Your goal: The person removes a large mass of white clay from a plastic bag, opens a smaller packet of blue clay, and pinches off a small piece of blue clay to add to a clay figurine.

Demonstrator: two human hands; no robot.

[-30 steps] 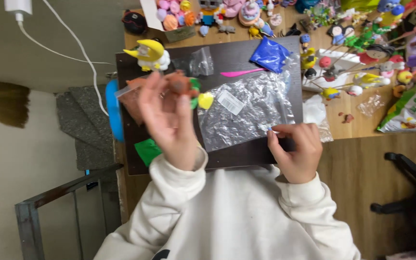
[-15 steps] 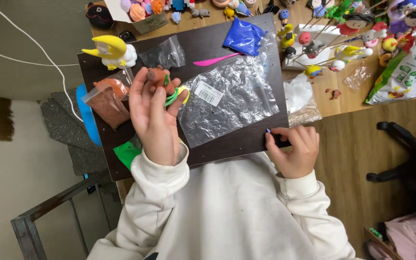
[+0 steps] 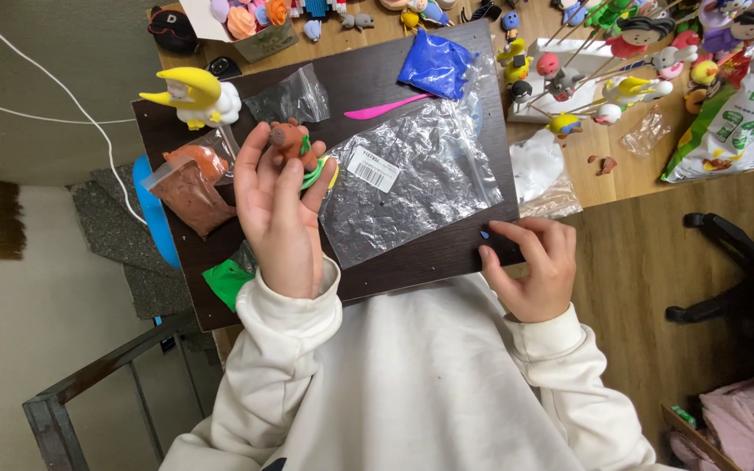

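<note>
Lowered slightly, our left hand (image 3: pixel 279 202) grips a small brown clay figure (image 3: pixel 288 139) above the dark wooden board (image 3: pixel 377 78), beside a crinkled clear plastic bag (image 3: pixel 412 179), while our right hand (image 3: pixel 534 262) pinches the board's edge.

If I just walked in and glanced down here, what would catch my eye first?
Probably the left hand raised over the dark board, holding a small brown clay figure. Beside it lies a crinkled clear plastic bag, and the right hand rests at the board's near corner.
</note>
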